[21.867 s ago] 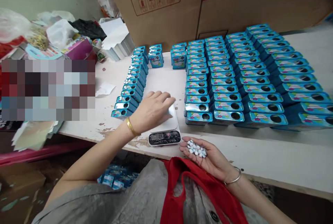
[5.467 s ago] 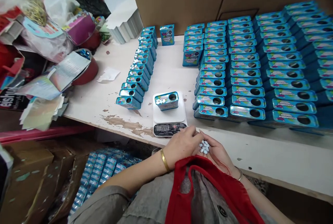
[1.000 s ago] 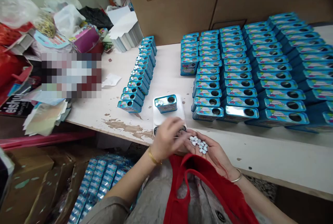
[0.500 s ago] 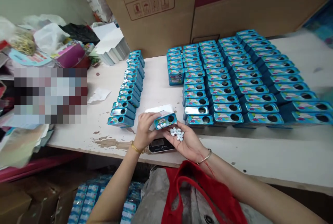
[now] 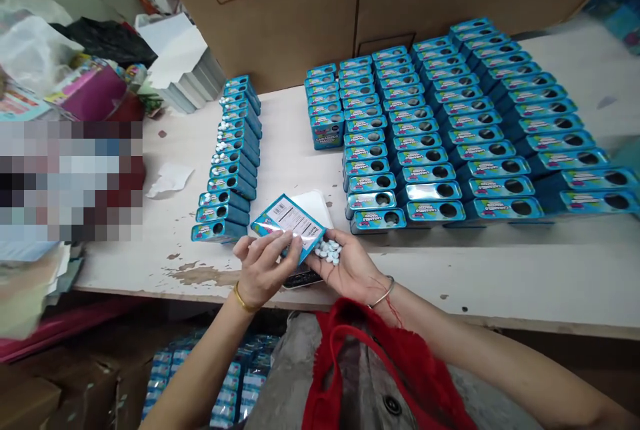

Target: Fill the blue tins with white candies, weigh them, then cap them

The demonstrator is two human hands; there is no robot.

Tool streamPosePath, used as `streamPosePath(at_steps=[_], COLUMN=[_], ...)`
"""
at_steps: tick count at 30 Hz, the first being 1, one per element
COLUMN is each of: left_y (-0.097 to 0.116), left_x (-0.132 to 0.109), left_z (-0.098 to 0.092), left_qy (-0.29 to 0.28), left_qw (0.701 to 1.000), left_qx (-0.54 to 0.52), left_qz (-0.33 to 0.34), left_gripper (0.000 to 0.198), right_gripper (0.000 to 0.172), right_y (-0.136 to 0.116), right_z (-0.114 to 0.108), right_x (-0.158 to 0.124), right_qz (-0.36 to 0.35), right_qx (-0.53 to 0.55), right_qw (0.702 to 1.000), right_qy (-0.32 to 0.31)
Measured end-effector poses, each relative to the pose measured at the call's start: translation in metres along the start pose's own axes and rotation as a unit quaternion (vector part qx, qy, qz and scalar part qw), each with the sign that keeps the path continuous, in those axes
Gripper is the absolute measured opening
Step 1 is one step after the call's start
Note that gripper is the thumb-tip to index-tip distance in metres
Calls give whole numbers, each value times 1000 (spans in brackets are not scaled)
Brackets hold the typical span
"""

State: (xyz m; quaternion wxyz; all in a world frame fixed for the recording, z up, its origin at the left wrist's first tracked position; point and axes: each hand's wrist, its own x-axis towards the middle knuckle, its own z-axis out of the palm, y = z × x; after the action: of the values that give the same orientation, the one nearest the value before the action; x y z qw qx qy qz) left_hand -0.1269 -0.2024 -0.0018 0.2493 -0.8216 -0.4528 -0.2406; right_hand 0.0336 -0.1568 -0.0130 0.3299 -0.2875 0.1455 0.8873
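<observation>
My left hand (image 5: 267, 267) grips a blue candy tin (image 5: 287, 223), fingers lying across its labelled broad face. The tin is tipped over, its lower right end close above my right palm. Cupped and palm up, my right hand (image 5: 350, 270) holds a heap of small white candies (image 5: 329, 251). Beneath both hands lies a scale with a white plate (image 5: 315, 205) and a dark display end (image 5: 303, 278), partly covered by them. To the left runs a row of blue tins (image 5: 227, 193), several with white candies on top by their openings.
Several rows of blue tins (image 5: 427, 173) with round openings stand on the right of the white table (image 5: 480, 290). A big cardboard box (image 5: 280, 23) backs the table. Stacked white card (image 5: 175, 60), a paper scrap (image 5: 170, 180) and bags (image 5: 35, 50) lie left. More tins (image 5: 225, 390) are below the table.
My left hand has turned the tin from nearly upright to tipped, its broad labelled face now up and its end over my right palm. More candies show in the palm. The view shifted slightly.
</observation>
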Motion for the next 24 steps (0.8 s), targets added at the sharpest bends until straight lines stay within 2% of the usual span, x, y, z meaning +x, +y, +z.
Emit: streamPosePath(at_steps=[6,10,13,17,20,24], left_y=[-1,-1,0,2,3,3], left_x=[-12,-13,-13,-17,-19,-14], left_z=[6,8,10,16,21,28], left_qy=[2,43,53,32,18,0], left_qw=[1000,998,997,990,964,900], left_qx=[-10,-24,-19,-75,-178,-319], left_qz=[-28,-47,-47,-112,-199,-298], left_gripper=[28,28,25,29,34,35], right_gripper=[23,22,22,20,18,17], right_y=[2,2,0,0,-1,-8], right_z=[0,3,5,1,-5,-11], right_x=[1,-1,-2,-1,-2,-10], right_qz=[1,-1,-10,-25,-40,-56], right_qx=[-2,-2,-4,-19,-12,-19], right_qw=[1000,1000,1000,999,999,997], right_qy=[6,12,16,23,29,49])
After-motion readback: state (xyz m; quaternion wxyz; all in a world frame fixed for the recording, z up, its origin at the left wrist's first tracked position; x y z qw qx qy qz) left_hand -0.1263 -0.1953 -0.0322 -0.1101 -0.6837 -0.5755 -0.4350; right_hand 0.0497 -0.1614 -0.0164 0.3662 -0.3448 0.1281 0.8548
